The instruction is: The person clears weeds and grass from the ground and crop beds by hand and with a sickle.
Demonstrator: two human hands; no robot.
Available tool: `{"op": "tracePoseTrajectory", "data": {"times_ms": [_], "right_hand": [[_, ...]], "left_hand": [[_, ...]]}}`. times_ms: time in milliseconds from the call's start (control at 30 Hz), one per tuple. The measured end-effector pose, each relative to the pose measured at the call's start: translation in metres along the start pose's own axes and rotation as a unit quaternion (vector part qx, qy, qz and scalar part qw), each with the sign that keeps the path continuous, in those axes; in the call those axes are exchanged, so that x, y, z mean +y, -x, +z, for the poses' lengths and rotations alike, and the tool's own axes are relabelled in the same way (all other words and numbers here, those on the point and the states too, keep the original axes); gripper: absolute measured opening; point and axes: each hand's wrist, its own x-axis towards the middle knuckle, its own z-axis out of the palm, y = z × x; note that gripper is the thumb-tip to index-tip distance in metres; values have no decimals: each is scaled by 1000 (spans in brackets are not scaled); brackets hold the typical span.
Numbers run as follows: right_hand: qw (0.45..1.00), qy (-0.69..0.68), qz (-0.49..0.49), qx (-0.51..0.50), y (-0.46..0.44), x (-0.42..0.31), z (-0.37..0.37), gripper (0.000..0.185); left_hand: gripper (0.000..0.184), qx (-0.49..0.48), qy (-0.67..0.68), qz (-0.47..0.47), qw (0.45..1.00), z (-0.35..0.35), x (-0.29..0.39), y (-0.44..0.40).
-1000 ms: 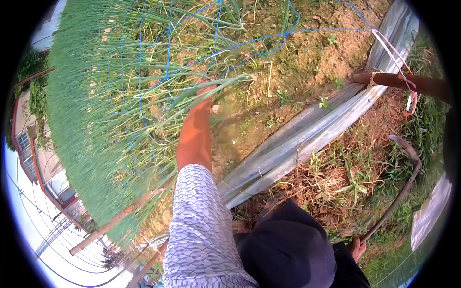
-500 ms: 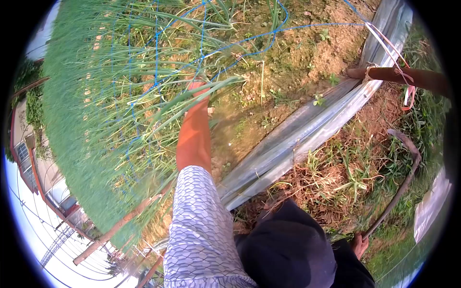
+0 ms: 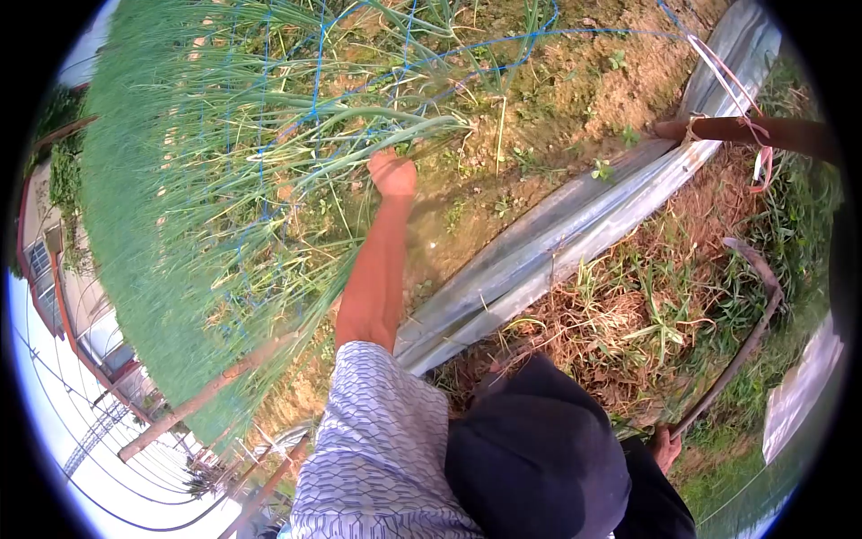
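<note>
My left hand (image 3: 392, 172), at the end of a patterned sleeve (image 3: 373, 431), reaches into the edge of a bed of green onions (image 3: 242, 153). Its fingers look closed, and long leaves cross just in front of them; what they hold is hidden. Blue netting (image 3: 314, 112) runs over the plants beyond that hand. Low on the right, my right hand (image 3: 664, 449) is wrapped round the handle end of a sickle (image 3: 763, 328). The sickle's curved tip points up and left above the grass.
A strip of clear plastic sheeting (image 3: 575, 229) runs diagonally along the bed's edge. A wooden post (image 3: 754, 131) with ties stands at right. Another pole (image 3: 202, 400) slants at lower left. My dark-clothed knee (image 3: 539, 449) sits at the bottom, beside dry grass (image 3: 602, 328).
My left hand has drawn back slightly down and to the right, out from among the leaves, its elbow bending. My right hand still grips the sickle, nearly unmoved.
</note>
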Motion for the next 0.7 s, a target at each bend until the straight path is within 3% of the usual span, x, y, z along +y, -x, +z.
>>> {"op": "tracePoseTrajectory", "data": {"times_ms": [33, 67, 167, 267, 333, 400, 533, 567, 600, 667, 700], "right_hand": [[1000, -1, -4, -3, -3, 3, -1, 24], [1000, 13, -8, -9, -5, 4, -1, 23], [998, 56, -21, 2, -4, 2, 0, 24], [999, 42, -21, 16, -9, 6, 5, 27], [998, 24, -52, -39, -6, 1, 0, 28], [998, 30, -42, -29, -13, 11, -2, 30], [999, 42, -14, -19, -17, 10, -4, 30], [999, 45, -7, -19, -13, 4, -2, 30], [999, 48, 1, -20, -11, 0, -1, 29], [999, 45, -12, -23, -21, 13, -1, 26], [998, 50, -18, -18, -23, 16, -2, 26]], "left_hand": [[25, -61, -209, 48, 975, -19, 14, -2], [25, -57, -210, 45, 975, -21, 15, -4], [32, -115, -46, -82, 989, -30, 25, -12], [35, -135, -65, -129, 980, -37, 42, -21], [32, -129, -61, -94, 985, -29, 32, -24], [29, -85, -109, -41, 990, -9, 20, -28], [23, -130, -52, -81, 987, -29, 33, -22], [19, -142, -3, -147, 979, -40, 44, -18], [19, -137, -4, -154, 979, -22, 32, -12], [15, 30, -45, 56, 997, -5, 18, -1], [21, -52, -39, -17, 998, -2, 20, 3]]}}
